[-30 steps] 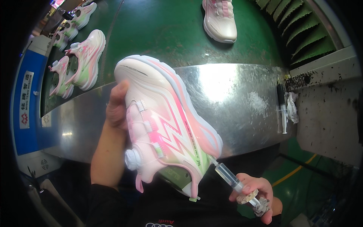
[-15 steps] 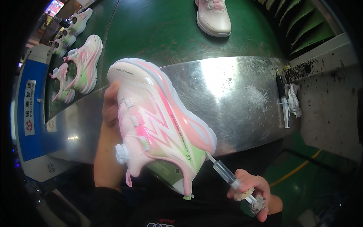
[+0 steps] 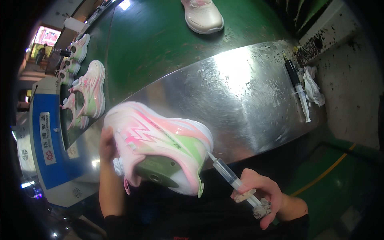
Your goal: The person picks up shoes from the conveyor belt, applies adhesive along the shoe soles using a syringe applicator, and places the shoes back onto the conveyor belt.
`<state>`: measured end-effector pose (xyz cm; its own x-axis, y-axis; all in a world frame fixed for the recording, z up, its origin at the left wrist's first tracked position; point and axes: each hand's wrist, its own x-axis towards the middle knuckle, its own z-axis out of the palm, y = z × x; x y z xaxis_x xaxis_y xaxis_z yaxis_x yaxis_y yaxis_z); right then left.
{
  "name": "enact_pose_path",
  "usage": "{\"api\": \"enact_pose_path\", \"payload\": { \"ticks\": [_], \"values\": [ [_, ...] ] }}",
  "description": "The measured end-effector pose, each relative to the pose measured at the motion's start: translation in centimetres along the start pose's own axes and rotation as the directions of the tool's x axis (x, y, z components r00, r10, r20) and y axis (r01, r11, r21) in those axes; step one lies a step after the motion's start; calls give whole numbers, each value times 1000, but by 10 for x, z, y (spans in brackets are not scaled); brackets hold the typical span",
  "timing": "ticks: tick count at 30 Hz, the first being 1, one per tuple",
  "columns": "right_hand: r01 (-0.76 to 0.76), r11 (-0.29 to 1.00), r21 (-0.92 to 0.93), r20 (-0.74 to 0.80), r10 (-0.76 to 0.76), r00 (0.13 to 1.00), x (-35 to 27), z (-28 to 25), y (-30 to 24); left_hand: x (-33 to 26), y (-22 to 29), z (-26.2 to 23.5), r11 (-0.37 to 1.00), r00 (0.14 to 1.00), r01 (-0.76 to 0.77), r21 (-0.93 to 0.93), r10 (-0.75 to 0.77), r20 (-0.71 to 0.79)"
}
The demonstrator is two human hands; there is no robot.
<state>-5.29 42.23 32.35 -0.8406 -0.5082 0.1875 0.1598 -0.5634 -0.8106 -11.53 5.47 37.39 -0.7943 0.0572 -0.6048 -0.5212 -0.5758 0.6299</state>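
A pink, white and light green sneaker (image 3: 166,134) hangs over the near edge of the metal plate, its toe to the left. My left hand (image 3: 106,145) grips it at the toe end, the fingers mostly hidden behind it. Inside its collar sits an olive-green shoe last (image 3: 154,170). In my right hand (image 3: 264,190) is a clear syringe (image 3: 227,173), with wrapping around its finger flange and plunger end. The tip of the syringe touches or nearly touches the seam between sole and upper at the heel.
Beyond the metal plate (image 3: 192,94) runs a green belt (image 3: 148,44) carrying a pale sneaker (image 3: 204,18). Several similar sneakers (image 3: 94,88) stand at the left beside a blue-and-white machine (image 3: 60,160). A second syringe (image 3: 298,90), dark-filled, lies near crumpled white tissue (image 3: 313,86).
The sneaker has tilted, so its opening and the last inside show more. My right hand and the syringe have shifted slightly left with the heel. The whole view has turned a little.
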Motion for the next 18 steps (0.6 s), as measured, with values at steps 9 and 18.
{"api": "enact_pose_path", "payload": {
  "ticks": [9,18],
  "values": [
    [88,975,-204,50,-79,996,15,3,14,-33,-12,-7,995,969,-2,95,-21,244],
    [67,964,-256,77,-49,996,15,16,13,-80,-44,-54,848,951,-162,504,272,-151]
  ]
}}
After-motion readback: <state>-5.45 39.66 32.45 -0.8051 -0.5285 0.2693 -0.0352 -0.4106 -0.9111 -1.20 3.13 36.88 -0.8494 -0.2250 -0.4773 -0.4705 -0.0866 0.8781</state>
